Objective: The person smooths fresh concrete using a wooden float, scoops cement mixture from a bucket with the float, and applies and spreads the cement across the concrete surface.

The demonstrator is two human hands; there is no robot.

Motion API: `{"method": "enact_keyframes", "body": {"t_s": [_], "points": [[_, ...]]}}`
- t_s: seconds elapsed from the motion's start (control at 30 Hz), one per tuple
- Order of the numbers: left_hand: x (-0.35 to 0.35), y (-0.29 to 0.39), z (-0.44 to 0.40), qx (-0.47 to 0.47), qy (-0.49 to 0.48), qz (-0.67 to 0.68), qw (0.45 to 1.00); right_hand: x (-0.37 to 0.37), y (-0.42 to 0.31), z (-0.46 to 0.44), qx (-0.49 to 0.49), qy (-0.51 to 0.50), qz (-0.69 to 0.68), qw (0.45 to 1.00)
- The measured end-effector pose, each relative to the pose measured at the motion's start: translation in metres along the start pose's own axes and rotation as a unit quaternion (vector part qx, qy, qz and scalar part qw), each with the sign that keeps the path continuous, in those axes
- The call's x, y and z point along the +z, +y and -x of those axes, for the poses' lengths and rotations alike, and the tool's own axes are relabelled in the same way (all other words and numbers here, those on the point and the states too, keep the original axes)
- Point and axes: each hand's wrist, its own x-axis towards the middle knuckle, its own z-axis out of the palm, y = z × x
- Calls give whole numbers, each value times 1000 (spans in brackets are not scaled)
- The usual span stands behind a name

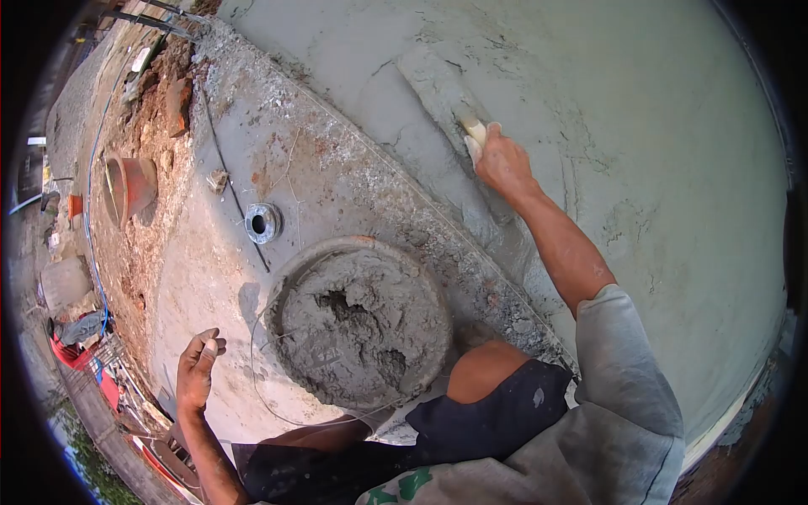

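While the right hand (502, 160) is wrapped firmly around the pale handle (476, 130) of a trowel (439, 87), the long, grey-smeared blade lies against the smooth grey surface (673, 160), pointing to the far left. Ridges of wet material show beside it. The left hand (199, 372), well apart at the near left, is loosely curled, fingers bent toward the thumb, with nothing visible in its grip. Between the hands, nearer the person's knees, a round bucket (362, 242) holds lumpy grey mortar (324, 295), hollowed in places. Just beyond its far left rim sits a metal ring (274, 220), near a thin dark rod (220, 153). Farther left, a reddish bucket (141, 187) lies tipped on its side.
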Motion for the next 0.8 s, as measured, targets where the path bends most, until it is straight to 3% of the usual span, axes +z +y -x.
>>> {"method": "enact_keyframes", "body": {"t_s": [0.17, 0.3, 0.5, 0.8], "points": [[12, 29, -1, 24, 7, 10, 1000, 64, -90, -59, -109, -36, -10, 993], [16, 22, -14, 4, -15, 21, 1000, 57, -82, -94, -81, -35, 7, 996], [17, 20, -44, 6, -15, 8, 1000, 4, 8, -109, 67, 18, -5, 998], [29, 36, -39, -1, -48, 10, 999, -91, 206, 5, 289, 75, 109, 948]]}}
